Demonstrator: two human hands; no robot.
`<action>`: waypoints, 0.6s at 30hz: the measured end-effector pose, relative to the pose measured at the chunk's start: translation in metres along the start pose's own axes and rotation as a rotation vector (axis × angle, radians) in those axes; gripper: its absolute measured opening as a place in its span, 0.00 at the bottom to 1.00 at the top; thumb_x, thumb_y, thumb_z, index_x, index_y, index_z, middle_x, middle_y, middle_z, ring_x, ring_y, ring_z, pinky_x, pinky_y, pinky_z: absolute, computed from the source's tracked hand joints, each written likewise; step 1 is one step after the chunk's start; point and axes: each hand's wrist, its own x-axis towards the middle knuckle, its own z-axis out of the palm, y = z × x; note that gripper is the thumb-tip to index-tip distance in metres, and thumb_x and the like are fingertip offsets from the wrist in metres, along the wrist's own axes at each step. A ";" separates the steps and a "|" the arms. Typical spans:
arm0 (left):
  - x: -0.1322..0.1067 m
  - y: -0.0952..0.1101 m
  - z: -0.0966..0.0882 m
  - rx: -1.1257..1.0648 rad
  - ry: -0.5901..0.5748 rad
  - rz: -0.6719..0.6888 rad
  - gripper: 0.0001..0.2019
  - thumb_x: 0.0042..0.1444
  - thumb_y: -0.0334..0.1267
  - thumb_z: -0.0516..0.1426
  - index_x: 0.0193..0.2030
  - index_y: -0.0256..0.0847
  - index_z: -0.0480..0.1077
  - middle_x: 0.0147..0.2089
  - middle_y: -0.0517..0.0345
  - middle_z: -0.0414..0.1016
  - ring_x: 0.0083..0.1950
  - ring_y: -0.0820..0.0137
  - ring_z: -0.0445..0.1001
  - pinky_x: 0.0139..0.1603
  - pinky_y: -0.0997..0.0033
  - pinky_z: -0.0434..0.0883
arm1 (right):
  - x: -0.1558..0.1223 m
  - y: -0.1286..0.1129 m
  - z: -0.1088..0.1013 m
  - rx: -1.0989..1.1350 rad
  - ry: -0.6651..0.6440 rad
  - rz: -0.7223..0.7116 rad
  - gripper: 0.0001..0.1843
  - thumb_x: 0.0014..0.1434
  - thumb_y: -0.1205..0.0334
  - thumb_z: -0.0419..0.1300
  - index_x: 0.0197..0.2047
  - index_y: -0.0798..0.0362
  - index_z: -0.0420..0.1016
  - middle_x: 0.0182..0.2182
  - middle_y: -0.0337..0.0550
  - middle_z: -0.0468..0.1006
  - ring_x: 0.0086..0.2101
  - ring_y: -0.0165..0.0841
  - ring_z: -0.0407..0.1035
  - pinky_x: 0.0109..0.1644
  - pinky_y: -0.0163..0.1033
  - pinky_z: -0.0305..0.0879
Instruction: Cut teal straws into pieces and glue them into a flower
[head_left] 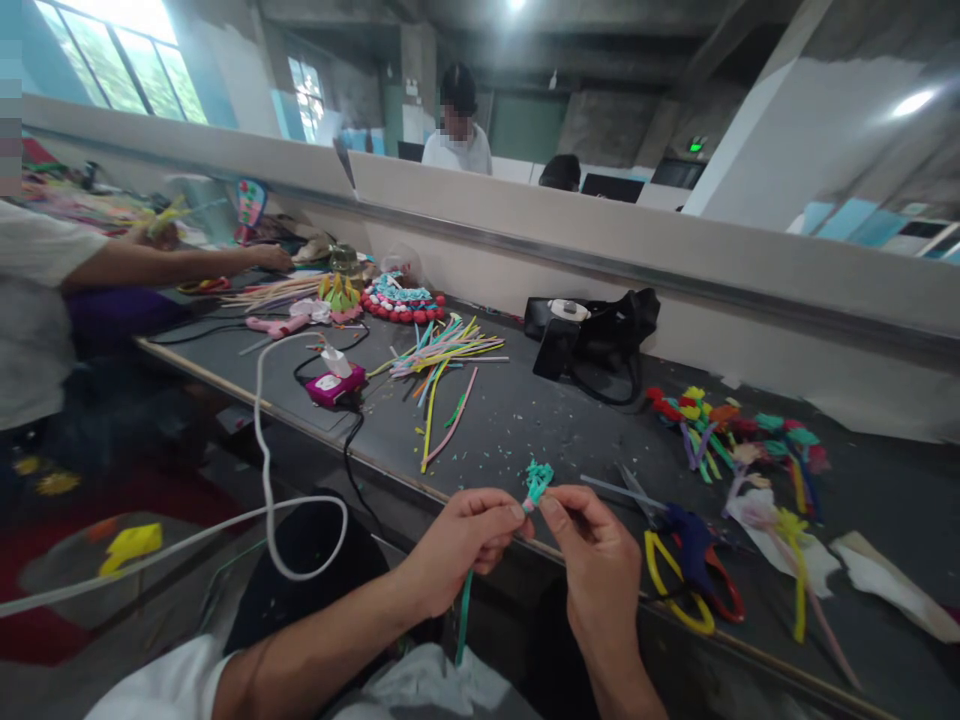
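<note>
Over the table's front edge, a teal pipe-cleaner flower (538, 478) stands upright between my two hands. My left hand (472, 530) pinches it at its small pink base, and a green stem (464, 615) hangs below this hand. The thumb and fingers of my right hand (598, 555) close on the flower's right side, near the base. Just right of that hand lie scissors with yellow handles (679, 590) and another pair with blue and red handles (701, 555). A pale translucent stick (624, 491) lies beside their blades.
Loose pipe cleaners (442, 350) are heaped mid-table, behind green scraps. Colourful flowers (720, 425) lie right, a black bag (637, 325) at the back. A purple tissue pack (335, 387), a pink glue gun (279, 323) and a white cable (264, 450) are left. A co-worker's arm (172, 265) reaches in.
</note>
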 end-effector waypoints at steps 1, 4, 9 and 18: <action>0.000 0.000 0.000 -0.002 0.001 0.002 0.12 0.55 0.43 0.59 0.29 0.34 0.71 0.18 0.72 0.45 0.19 0.82 0.40 0.21 0.74 0.38 | 0.000 0.000 0.000 -0.011 0.003 -0.010 0.10 0.55 0.54 0.63 0.33 0.52 0.78 0.30 0.38 0.77 0.33 0.31 0.70 0.40 0.35 0.65; 0.000 0.000 -0.002 -0.017 -0.011 -0.002 0.12 0.55 0.42 0.59 0.29 0.34 0.70 0.18 0.71 0.46 0.19 0.82 0.41 0.21 0.75 0.38 | -0.001 -0.003 -0.001 -0.038 0.000 -0.030 0.11 0.56 0.53 0.62 0.37 0.51 0.80 0.36 0.42 0.79 0.37 0.33 0.71 0.44 0.38 0.66; 0.003 -0.003 -0.006 -0.065 -0.068 -0.016 0.11 0.58 0.42 0.56 0.32 0.35 0.70 0.19 0.70 0.50 0.18 0.82 0.42 0.19 0.75 0.39 | -0.001 -0.005 -0.011 -0.068 0.074 0.022 0.19 0.57 0.50 0.61 0.48 0.49 0.78 0.44 0.44 0.80 0.42 0.36 0.73 0.46 0.39 0.67; 0.007 -0.004 -0.012 -0.144 -0.079 0.032 0.07 0.58 0.41 0.56 0.36 0.39 0.65 0.19 0.70 0.53 0.18 0.82 0.43 0.19 0.77 0.39 | -0.004 0.004 -0.040 -0.168 0.106 0.089 0.18 0.55 0.46 0.61 0.43 0.49 0.80 0.41 0.42 0.81 0.41 0.37 0.73 0.45 0.38 0.66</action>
